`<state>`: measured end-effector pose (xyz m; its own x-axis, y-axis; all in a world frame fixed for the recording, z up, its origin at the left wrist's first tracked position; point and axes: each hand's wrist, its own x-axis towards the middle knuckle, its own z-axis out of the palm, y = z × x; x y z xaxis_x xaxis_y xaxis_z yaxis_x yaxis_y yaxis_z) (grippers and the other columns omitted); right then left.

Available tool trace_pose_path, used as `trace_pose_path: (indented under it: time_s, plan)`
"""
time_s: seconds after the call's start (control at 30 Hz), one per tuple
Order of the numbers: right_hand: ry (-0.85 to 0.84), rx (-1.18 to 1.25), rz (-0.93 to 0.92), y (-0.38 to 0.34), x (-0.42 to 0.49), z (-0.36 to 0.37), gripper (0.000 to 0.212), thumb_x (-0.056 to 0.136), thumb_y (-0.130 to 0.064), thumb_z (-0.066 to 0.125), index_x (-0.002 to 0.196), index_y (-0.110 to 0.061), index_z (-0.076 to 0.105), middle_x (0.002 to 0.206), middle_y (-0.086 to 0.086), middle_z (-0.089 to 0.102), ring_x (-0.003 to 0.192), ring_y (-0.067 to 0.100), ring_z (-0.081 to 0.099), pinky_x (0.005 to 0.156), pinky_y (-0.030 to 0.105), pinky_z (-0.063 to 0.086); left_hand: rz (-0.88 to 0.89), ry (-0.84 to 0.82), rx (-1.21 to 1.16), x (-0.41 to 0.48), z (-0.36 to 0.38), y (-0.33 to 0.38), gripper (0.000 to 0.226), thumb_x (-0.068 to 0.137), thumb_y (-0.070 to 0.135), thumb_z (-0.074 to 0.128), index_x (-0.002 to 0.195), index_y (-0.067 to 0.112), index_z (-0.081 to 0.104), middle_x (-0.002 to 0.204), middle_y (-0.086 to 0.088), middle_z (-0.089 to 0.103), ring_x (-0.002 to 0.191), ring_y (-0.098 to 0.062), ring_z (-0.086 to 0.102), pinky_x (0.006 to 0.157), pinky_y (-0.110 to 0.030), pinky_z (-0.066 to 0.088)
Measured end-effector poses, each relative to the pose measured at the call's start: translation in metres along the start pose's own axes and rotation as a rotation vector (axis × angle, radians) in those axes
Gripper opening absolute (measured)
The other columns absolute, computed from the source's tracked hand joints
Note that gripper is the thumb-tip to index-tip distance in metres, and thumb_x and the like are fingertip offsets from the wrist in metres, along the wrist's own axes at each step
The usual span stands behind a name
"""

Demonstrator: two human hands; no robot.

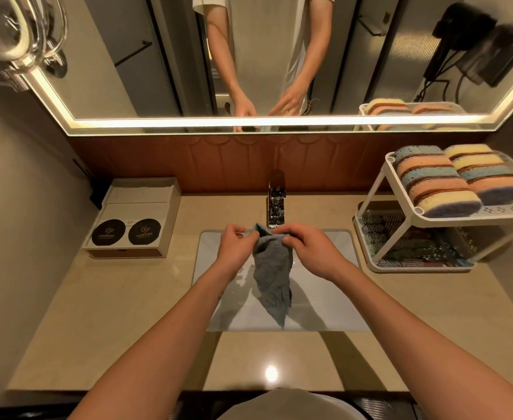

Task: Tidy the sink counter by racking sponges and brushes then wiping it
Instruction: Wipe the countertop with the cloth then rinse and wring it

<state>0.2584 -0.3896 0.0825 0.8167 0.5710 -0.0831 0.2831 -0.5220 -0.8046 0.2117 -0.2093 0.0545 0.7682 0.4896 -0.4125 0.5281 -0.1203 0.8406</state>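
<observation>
Grey-blue cloth (272, 274), beige counter (122, 313), yellow, orange and blue sponges (458, 177)

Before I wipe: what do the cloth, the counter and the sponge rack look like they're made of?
Cloth: blue-grey textile, probably microfibre or terry; nubbly surface, hangs limp in folds.
Counter: polished beige stone or stone-look; glossy, with bright glint.
Rack: likely white matte plastic; thick rounded posts, perforated shelves.

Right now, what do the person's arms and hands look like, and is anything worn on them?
Both forearms are bare: no sleeves, watch or bracelet. The left hand and right hand wear no gloves, and no rings show. The mirror shows short pale sleeves at the upper arms.
</observation>
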Motion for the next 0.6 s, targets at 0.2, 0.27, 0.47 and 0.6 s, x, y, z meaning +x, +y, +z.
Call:
trace_pose_path:
  time_s: [0.2, 0.27, 0.47, 0.6]
  plan:
    - [0.074, 0.024, -0.041, -0.003, -0.001, -0.015, 0.027, 0.104, -0.017, 0.049, 0.115, -0.031, 0.069, 0.11, -0.017, 0.067, 0.107, -0.005, 0.057, 0.087, 0.016, 0.046, -0.148, -0.2, 0.059, 0.015, -0.004, 0.016, 0.017, 0.091, 0.017, 0.068, 0.095, 0.016, 0.052, 0.099, -0.009, 0.061, 0.08, -0.019, 0.057, 0.066, -0.031, 0.051]
    - [0.115, 0.014, -0.048, 0.001, -0.003, -0.018, 0.027, 0.104, -0.017, 0.05, 0.113, -0.033, 0.069, 0.109, -0.016, 0.067, 0.107, -0.001, 0.057, 0.09, 0.022, 0.047, -0.138, -0.197, 0.153, 0.017, -0.001, 0.013, 0.017, 0.091, 0.007, 0.066, 0.097, 0.015, 0.053, 0.102, -0.013, 0.064, 0.078, -0.021, 0.059, 0.057, -0.029, 0.053]
    - [0.124, -0.303, -0.06, 0.01, -0.01, -0.034, 0.031, 0.099, -0.009, 0.055, 0.12, -0.03, 0.066, 0.113, -0.003, 0.065, 0.108, 0.014, 0.053, 0.083, 0.031, 0.044, 0.161, -0.204, 0.575, 0.024, -0.019, 0.03, 0.022, 0.092, 0.0, 0.061, 0.09, 0.021, 0.067, 0.085, -0.01, 0.069, 0.064, -0.021, 0.058, 0.057, -0.029, 0.047]
    - [0.209, -0.308, 0.005, 0.01, -0.01, -0.031, 0.041, 0.102, -0.015, 0.052, 0.142, -0.023, 0.052, 0.118, -0.002, 0.059, 0.113, 0.016, 0.049, 0.093, 0.036, 0.044, 0.22, -0.306, 0.435, 0.022, -0.026, 0.041, 0.014, 0.095, 0.003, 0.059, 0.093, 0.008, 0.072, 0.083, -0.009, 0.066, 0.072, -0.018, 0.055, 0.065, -0.031, 0.046]
